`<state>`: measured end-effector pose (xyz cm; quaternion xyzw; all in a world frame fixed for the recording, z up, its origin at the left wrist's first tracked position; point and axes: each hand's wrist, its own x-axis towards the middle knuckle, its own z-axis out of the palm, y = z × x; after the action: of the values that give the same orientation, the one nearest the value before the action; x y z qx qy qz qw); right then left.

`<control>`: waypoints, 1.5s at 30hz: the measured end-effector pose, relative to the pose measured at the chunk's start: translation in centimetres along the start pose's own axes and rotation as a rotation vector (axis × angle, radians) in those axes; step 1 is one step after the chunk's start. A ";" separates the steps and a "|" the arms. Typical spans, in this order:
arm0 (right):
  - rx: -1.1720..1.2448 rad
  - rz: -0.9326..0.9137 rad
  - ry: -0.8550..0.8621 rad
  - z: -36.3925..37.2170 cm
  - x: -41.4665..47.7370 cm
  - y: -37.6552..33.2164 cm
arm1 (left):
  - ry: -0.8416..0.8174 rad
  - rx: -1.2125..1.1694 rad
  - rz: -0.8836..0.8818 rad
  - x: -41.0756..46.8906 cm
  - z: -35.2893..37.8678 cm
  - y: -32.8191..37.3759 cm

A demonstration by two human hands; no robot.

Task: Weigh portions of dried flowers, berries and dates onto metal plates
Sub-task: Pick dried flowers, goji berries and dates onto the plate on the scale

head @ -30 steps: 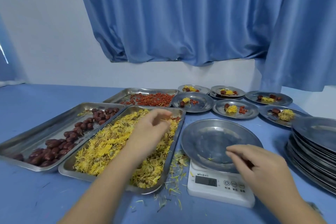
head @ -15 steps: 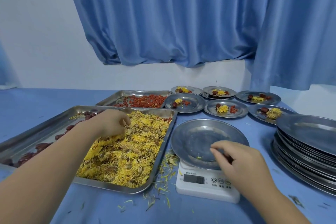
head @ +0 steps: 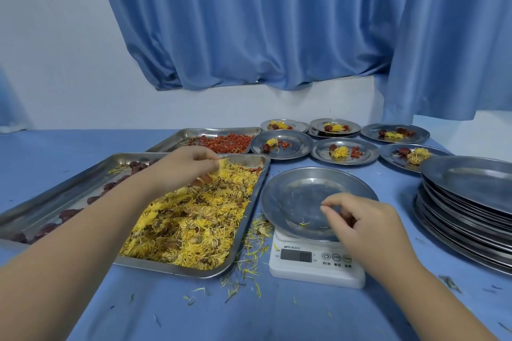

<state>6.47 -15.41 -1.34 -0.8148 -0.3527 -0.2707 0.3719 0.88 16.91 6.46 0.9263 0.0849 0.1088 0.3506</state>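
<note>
L grip (head: pixel 188 166) pinches a tuft of dried flowers (head: pixel 223 165) w/ thumb & fingertips, just above the far end of the flower tray (head: pixel 250 216), mid-desk (head: pixel 249 318). R grip (head: pixel 365 224) hovers over the near-right rim of the nearly bare plate (head: pixel 299 196) on the scale (head: pixel 313 274). Its fingers are curled; something dark shows inside, can't tell what or if held. Date tray (head: pixel 55 194) sits at desk's left edge, berry tray (head: pixel 171 141) behind it. Filled plates (head: pixel 345 152) line the far edge. Plate stack (head: pixel 465 202) at right edge. Loose petals (head: pixel 255 241) lie btw flower tray & scale.
</note>
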 end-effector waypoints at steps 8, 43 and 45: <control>-0.001 0.002 0.041 -0.1 0.2 0.8 | -0.160 0.053 0.190 0.8 9.4 5.8; 0.041 0.006 0.072 -0.1 0.5 0.3 | 0.162 0.231 0.061 1.5 2.7 0.3; 0.050 0.041 0.095 -0.3 0.6 0.6 | 0.129 0.205 0.112 1.2 3.9 1.9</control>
<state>7.24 -15.68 -0.97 -0.7986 -0.3245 -0.2928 0.4138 3.24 13.30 5.05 0.9516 0.0662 0.1781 0.2415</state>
